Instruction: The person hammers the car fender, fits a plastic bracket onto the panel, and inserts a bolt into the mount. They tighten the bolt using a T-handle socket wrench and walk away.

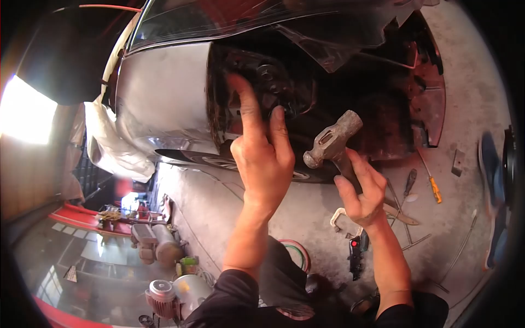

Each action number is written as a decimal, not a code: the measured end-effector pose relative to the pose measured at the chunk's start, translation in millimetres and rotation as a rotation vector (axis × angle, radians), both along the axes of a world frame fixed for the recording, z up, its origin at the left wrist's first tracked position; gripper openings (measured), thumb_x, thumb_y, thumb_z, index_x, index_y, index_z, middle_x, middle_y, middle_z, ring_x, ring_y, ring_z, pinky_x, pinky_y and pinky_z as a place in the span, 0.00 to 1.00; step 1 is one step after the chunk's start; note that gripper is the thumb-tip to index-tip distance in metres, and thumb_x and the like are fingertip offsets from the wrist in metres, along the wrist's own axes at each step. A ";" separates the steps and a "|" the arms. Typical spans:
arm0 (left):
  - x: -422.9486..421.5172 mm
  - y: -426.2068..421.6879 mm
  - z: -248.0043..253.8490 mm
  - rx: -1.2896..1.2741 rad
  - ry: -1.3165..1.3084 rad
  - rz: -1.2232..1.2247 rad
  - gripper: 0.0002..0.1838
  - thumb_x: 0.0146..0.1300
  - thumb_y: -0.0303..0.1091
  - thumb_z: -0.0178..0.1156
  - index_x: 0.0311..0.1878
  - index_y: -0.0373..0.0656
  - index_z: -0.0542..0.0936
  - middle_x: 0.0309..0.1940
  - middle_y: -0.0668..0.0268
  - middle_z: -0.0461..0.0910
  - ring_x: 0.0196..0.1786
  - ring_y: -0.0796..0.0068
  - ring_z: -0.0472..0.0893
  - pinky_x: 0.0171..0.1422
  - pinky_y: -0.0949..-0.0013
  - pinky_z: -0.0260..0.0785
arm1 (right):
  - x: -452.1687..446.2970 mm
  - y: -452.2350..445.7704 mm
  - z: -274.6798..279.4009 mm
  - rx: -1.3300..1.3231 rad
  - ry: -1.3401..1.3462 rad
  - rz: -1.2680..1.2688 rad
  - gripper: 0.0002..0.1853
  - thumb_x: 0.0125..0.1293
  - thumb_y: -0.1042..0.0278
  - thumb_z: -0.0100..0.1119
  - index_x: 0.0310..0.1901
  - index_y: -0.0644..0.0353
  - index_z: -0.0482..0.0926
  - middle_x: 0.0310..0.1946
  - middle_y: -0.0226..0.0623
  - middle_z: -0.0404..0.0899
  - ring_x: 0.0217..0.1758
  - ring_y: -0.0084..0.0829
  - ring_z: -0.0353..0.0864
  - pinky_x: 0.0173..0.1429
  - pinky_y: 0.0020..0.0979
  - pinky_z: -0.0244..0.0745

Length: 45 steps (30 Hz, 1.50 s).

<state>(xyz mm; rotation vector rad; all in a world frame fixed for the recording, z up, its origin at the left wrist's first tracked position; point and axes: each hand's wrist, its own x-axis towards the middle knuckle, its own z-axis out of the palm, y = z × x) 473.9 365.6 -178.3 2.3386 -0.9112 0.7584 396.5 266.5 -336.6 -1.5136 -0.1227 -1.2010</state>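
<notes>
My left hand (262,156) is raised in front of the car's opened side, with its index finger stretched forward and the thumb apart. The other fingers of this hand are hard to see. It holds nothing that I can see, and its index fingertip is near the edge of the grey body panel (164,90); whether it touches cannot be told. My right hand (363,194) is wrapped round the handle of a hammer (334,139). The worn metal head points up and sits in front of the dark wheel area. Most of the handle is hidden by the fingers.
On the concrete floor lie a yellow-handled screwdriver (435,189), a dark-handled screwdriver (410,179), a C-shaped clamp (337,218), a black tool with a red button (355,257) and metal rods. Blue shoes (490,169) are at right. Motor-driven machinery (164,298) stands lower left.
</notes>
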 end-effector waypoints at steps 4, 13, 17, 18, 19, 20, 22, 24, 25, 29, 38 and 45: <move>2.0 20.2 -12.5 0.059 -0.029 0.006 0.38 0.72 0.22 0.59 0.82 0.43 0.58 0.21 0.56 0.79 0.16 0.66 0.75 0.26 0.72 0.68 | 2.4 -3.5 13.5 -0.152 -0.046 -0.034 0.37 0.52 0.78 0.71 0.68 0.67 0.77 0.30 0.36 0.78 0.24 0.31 0.77 0.27 0.31 0.74; -8.6 59.0 -71.0 -0.580 0.279 -0.121 0.08 0.79 0.33 0.57 0.50 0.38 0.73 0.23 0.75 0.76 0.20 0.87 0.70 0.24 0.80 0.62 | 20.5 -8.5 77.6 -0.464 0.026 -0.155 0.35 0.60 0.74 0.66 0.72 0.51 0.76 0.26 0.30 0.68 0.18 0.25 0.70 0.19 0.30 0.72; -2.2 73.0 -80.1 -0.846 0.738 -0.211 0.15 0.82 0.44 0.54 0.44 0.41 0.75 0.26 0.75 0.76 0.23 0.88 0.70 0.26 0.81 0.61 | 15.4 -11.8 92.7 -0.531 0.073 -0.158 0.38 0.54 0.81 0.70 0.71 0.58 0.76 0.27 0.33 0.75 0.18 0.27 0.72 0.19 0.30 0.72; 0.9 69.0 -79.2 -0.839 0.683 -0.157 0.17 0.82 0.48 0.53 0.44 0.42 0.75 0.29 0.74 0.78 0.27 0.87 0.73 0.31 0.80 0.65 | 11.9 -13.3 97.7 -0.559 0.083 -0.146 0.39 0.52 0.83 0.71 0.70 0.61 0.76 0.27 0.33 0.77 0.19 0.27 0.73 0.19 0.31 0.73; 2.2 64.0 -73.6 -0.852 0.690 -0.185 0.17 0.81 0.48 0.54 0.43 0.43 0.74 0.24 0.76 0.73 0.23 0.87 0.68 0.25 0.79 0.60 | 9.1 -13.8 101.6 -0.582 0.083 -0.144 0.39 0.52 0.83 0.72 0.70 0.60 0.76 0.26 0.33 0.76 0.18 0.27 0.72 0.19 0.31 0.72; 2.1 58.9 -65.8 -0.862 0.698 -0.211 0.18 0.81 0.49 0.55 0.41 0.44 0.73 0.20 0.77 0.67 0.19 0.87 0.63 0.20 0.77 0.56 | 10.8 -12.6 102.1 -0.575 0.075 -0.159 0.39 0.52 0.82 0.72 0.71 0.60 0.76 0.25 0.32 0.74 0.17 0.27 0.71 0.19 0.31 0.71; 7.5 60.3 -60.6 -0.937 0.793 -0.287 0.17 0.80 0.49 0.55 0.39 0.46 0.74 0.16 0.78 0.62 0.15 0.87 0.57 0.17 0.76 0.52 | 21.1 -8.7 100.2 -0.533 0.050 -0.204 0.40 0.52 0.82 0.72 0.71 0.59 0.76 0.23 0.31 0.70 0.16 0.27 0.68 0.18 0.32 0.70; 11.5 59.1 -55.2 -1.014 0.872 -0.337 0.16 0.80 0.48 0.56 0.39 0.46 0.75 0.14 0.79 0.59 0.14 0.88 0.54 0.15 0.76 0.49 | 24.3 -8.3 104.3 -0.549 0.078 -0.249 0.41 0.52 0.82 0.72 0.72 0.56 0.75 0.21 0.30 0.64 0.15 0.28 0.67 0.18 0.33 0.68; 12.4 56.9 -52.6 -1.053 0.902 -0.355 0.16 0.80 0.47 0.56 0.40 0.46 0.76 0.15 0.80 0.58 0.14 0.88 0.54 0.15 0.77 0.49 | 22.3 -6.6 107.2 -0.549 0.093 -0.242 0.41 0.52 0.82 0.72 0.72 0.56 0.75 0.21 0.30 0.64 0.15 0.28 0.67 0.18 0.33 0.68; 19.3 57.4 -53.5 -1.064 0.919 -0.356 0.15 0.81 0.45 0.56 0.43 0.42 0.77 0.15 0.80 0.59 0.14 0.88 0.54 0.16 0.77 0.49 | 16.2 -0.5 104.3 -0.532 0.029 -0.212 0.40 0.55 0.81 0.71 0.73 0.57 0.73 0.20 0.31 0.65 0.15 0.29 0.67 0.18 0.34 0.67; 20.0 65.8 -54.6 -0.995 0.963 -0.436 0.15 0.81 0.47 0.54 0.45 0.45 0.78 0.16 0.79 0.58 0.16 0.86 0.55 0.18 0.75 0.46 | 18.9 -1.0 104.0 -0.525 0.053 -0.212 0.39 0.58 0.80 0.70 0.74 0.59 0.72 0.21 0.33 0.68 0.16 0.31 0.69 0.20 0.36 0.68; 17.9 61.8 -51.3 -1.018 0.955 -0.402 0.16 0.81 0.46 0.54 0.47 0.42 0.77 0.15 0.78 0.58 0.15 0.86 0.54 0.18 0.76 0.46 | 18.7 -4.9 107.2 -0.514 0.100 -0.237 0.35 0.60 0.80 0.68 0.71 0.62 0.74 0.25 0.36 0.77 0.17 0.33 0.72 0.23 0.36 0.71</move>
